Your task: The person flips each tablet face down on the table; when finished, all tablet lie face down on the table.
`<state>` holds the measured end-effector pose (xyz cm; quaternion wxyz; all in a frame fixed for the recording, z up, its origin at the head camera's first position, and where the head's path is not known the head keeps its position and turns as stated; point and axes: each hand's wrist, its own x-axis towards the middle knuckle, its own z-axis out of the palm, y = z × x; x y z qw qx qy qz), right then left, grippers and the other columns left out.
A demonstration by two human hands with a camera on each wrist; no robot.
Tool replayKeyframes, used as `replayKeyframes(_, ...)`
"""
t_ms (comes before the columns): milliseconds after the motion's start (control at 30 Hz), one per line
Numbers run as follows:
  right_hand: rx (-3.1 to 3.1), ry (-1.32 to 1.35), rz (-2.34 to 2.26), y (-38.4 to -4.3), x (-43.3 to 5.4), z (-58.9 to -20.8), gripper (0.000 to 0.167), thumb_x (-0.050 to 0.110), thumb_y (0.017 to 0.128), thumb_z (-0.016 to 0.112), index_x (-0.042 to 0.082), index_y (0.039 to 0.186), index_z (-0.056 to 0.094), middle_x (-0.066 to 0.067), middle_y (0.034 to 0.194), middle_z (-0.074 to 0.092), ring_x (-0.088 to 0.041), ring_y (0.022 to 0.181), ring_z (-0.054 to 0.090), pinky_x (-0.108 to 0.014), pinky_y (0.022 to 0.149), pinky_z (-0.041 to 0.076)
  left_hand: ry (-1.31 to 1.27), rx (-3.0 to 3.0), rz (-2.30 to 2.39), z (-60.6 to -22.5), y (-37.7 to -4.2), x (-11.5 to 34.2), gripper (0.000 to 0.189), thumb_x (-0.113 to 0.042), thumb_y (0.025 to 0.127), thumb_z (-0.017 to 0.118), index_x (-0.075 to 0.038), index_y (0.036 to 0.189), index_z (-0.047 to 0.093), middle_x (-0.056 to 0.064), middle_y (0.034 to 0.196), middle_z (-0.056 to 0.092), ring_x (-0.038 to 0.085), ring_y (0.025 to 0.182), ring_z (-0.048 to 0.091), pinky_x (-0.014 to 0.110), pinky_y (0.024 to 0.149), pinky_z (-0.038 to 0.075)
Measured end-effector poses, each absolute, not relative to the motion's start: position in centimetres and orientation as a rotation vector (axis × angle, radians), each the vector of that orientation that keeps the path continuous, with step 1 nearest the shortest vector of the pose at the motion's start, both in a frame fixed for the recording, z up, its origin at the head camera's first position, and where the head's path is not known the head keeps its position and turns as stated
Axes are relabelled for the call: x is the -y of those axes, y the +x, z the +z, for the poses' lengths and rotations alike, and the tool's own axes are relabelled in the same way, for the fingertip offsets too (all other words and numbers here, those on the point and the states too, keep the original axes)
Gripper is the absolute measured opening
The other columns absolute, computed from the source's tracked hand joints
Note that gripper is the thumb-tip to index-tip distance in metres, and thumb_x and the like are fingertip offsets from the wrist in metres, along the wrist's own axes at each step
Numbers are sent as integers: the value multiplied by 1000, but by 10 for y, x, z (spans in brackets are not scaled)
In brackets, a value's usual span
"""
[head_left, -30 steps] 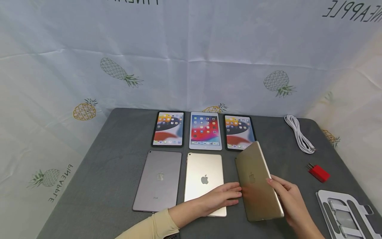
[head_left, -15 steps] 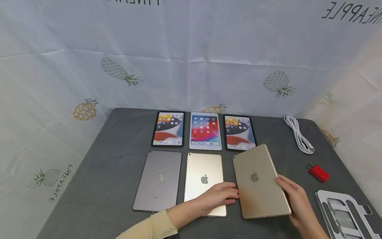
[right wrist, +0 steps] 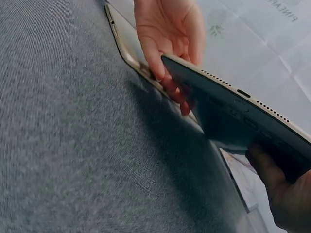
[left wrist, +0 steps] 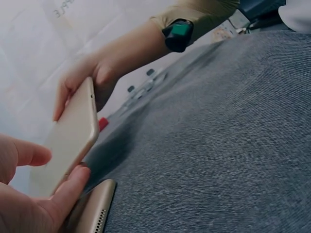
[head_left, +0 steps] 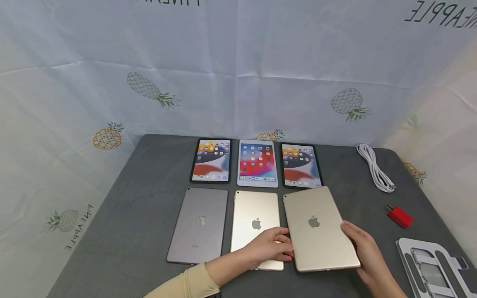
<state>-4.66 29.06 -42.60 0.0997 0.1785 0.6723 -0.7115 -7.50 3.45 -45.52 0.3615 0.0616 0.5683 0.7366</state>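
Note:
A gold tablet (head_left: 314, 236) is held tilted just above the table, its back with the apple logo facing up. My right hand (head_left: 367, 254) grips its right edge, thumb on the back and fingers beneath. At the left edge my left hand (head_left: 270, 247) pinches it; in the left wrist view the left thumb (left wrist: 36, 154) lies over the back and a finger (left wrist: 73, 184) under the rim. The right wrist view shows the screen side (right wrist: 228, 116) facing down. Beneath my left forearm another gold tablet (head_left: 257, 207) lies back up, partly covered.
A grey tablet (head_left: 197, 225) lies left, back up. Behind stand in a row a black-framed tablet (head_left: 211, 160), a white one (head_left: 257, 163) and another black-framed one (head_left: 301, 165), screens lit. At right are a coiled white cable (head_left: 374, 169), a red charger (head_left: 400, 217) and a folded metal stand (head_left: 432, 267).
The held tablet has swung from steeply tilted to nearly flat, its left edge coming down leftward to my left hand. My left fingers have closed onto that edge.

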Motion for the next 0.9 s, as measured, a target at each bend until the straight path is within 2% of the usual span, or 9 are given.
replayKeyframes(200,-2052,573,-1929,-48,-293,-430,66,30,107,35,-11,151,7,5,109,59,-5,87,63,-30,72,57,187,-1510,1930,-455,-71,-35,58,9,83,64,9,137,43,10,101,58,20,83,67,33,75,58)
replayKeyframes(300,-2101,573,-1815,-49,-294,-433,63,28,108,33,-12,151,10,-12,127,54,-5,89,62,-31,74,56,220,-1578,1911,-454,-71,-35,62,8,81,68,7,138,44,7,100,59,16,84,66,29,74,58)
replayKeyframes(400,-2158,544,-1699,-51,-296,-436,60,27,108,31,-14,149,13,-28,140,41,-6,91,60,-30,75,56,268,-1694,1856,-453,-70,-34,65,5,80,72,5,139,45,2,99,61,12,85,65,23,74,54)
replayKeyframes(533,-2290,472,-1500,-53,-299,-440,59,26,108,34,-17,146,22,-34,144,35,-12,102,56,-24,77,52,312,-1794,1799,-454,-70,-33,67,3,79,74,4,140,46,-2,98,61,9,85,66,19,73,50)
replayKeyframes(633,-2411,421,-1346,-53,-302,-441,58,28,107,39,-16,144,30,-32,140,44,-17,104,55,-22,77,50,325,-1813,1786,-454,-69,-34,69,2,78,75,4,140,45,-3,98,61,8,85,66,19,74,50)
replayKeyframes(733,-2518,375,-1212,-51,-303,-440,60,33,104,46,-13,142,37,-27,128,56,-18,97,58,-24,73,51,337,-1822,1781,-454,-69,-34,68,2,79,74,3,140,46,-3,98,61,8,85,66,18,75,50)
replayKeyframes(833,-2617,315,-1069,-49,-302,-437,63,38,101,52,-11,140,41,-17,105,65,-16,85,58,-26,65,48,345,-1826,1780,-454,-69,-34,65,1,79,74,2,139,48,-3,98,61,7,85,65,19,75,50)
replayKeyframes(900,-2671,270,-978,-48,-301,-434,64,40,99,55,-9,139,42,-9,93,64,-15,77,55,-26,60,44,350,-1831,1776,-453,-69,-34,64,-1,80,73,2,139,48,-2,99,61,7,85,65,19,76,50)
